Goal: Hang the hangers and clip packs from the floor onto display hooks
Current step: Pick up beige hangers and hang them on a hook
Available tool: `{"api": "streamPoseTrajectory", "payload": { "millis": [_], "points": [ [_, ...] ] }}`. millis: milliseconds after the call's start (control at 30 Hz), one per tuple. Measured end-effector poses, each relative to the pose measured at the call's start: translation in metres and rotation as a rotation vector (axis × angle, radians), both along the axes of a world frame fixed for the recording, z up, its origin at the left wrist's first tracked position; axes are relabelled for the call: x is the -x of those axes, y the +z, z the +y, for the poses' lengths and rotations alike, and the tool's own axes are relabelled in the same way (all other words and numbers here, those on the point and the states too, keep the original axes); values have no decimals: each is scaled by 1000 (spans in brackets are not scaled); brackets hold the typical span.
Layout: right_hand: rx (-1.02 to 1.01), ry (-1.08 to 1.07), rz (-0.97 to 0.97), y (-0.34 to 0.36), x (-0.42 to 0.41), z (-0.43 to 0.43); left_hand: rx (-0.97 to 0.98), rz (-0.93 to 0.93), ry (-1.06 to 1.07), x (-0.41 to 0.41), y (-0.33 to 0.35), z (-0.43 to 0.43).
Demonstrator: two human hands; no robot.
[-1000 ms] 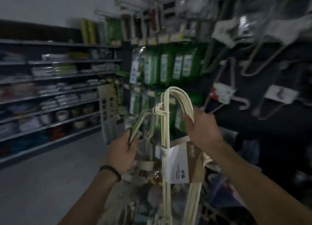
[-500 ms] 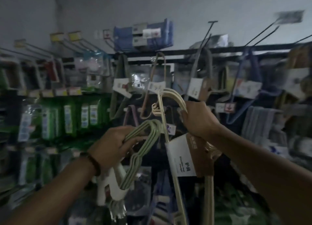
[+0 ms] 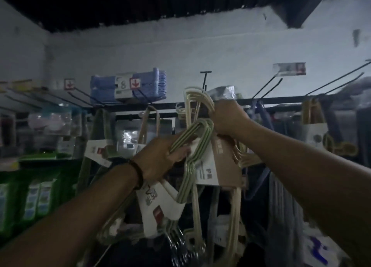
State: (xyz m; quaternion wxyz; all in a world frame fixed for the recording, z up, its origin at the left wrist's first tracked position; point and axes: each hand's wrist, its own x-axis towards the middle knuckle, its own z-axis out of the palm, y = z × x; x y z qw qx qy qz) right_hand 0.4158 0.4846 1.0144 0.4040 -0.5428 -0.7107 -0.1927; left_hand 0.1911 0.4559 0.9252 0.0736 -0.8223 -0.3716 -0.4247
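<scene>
1. While both arms reach up at centre frame, the cream hanger bundle (image 3: 188,108) is the highest thing held. Its hooks arc just below the black rail (image 3: 281,101) in the upper middle.
2. Right hand (image 3: 228,120) is a tight fist, fingers curled around the cream hooks just under their curve. A brown and white card sleeve (image 3: 218,166) wraps the bundle below that fist, and the long cream shoulders dangle toward the bottom of the frame.
3. Just lower and to the left is the green-striped hanger bundle (image 3: 188,133), its hooks overlapping the cream ones in this view.
4. Left hand (image 3: 162,158) grips those striped hooks, fingers wrapped round them. A dark bracelet (image 3: 138,172) sits on the wrist.
5. Under the left hand, a white label (image 3: 158,204) with a red mark wraps the striped bundle, which hangs down into the dim lower centre.
6. Looking up, bare black display hooks (image 3: 267,88) jut out above the rail at upper right, and more of them angle out at upper left.
7. At upper left of centre, a blue hanger pack (image 3: 150,82) sits on top, with a red-arrow tag (image 3: 135,83) in front of it.
8. Yellow hangers (image 3: 313,114) with a white card hang from the rail at far right.
9. Green packs (image 3: 36,196) fill the lower left, too blurred to read.
10. Behind it all is a pale wall (image 3: 200,46), under a dark ceiling.
</scene>
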Motion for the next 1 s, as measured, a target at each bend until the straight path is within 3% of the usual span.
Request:
{"api": "streamPoseTrajectory", "payload": {
  "millis": [233,433,600,733,900,1000],
  "points": [
    [-240,-19,120,49,-9,34,-130,37,94,-17,69,38],
    [-328,0,245,29,-14,79,-47,74,79,-27,73,60],
    [-236,-30,282,24,-8,108,-14,128,63,-31,72,83],
    [-119,-72,274,29,-2,126,38,152,195,-29,75,99],
    [-4,-135,217,21,8,148,101,61,250,-7,63,109],
    [80,-143,175,22,8,154,182,-65,159,6,50,109]
  ]
}}
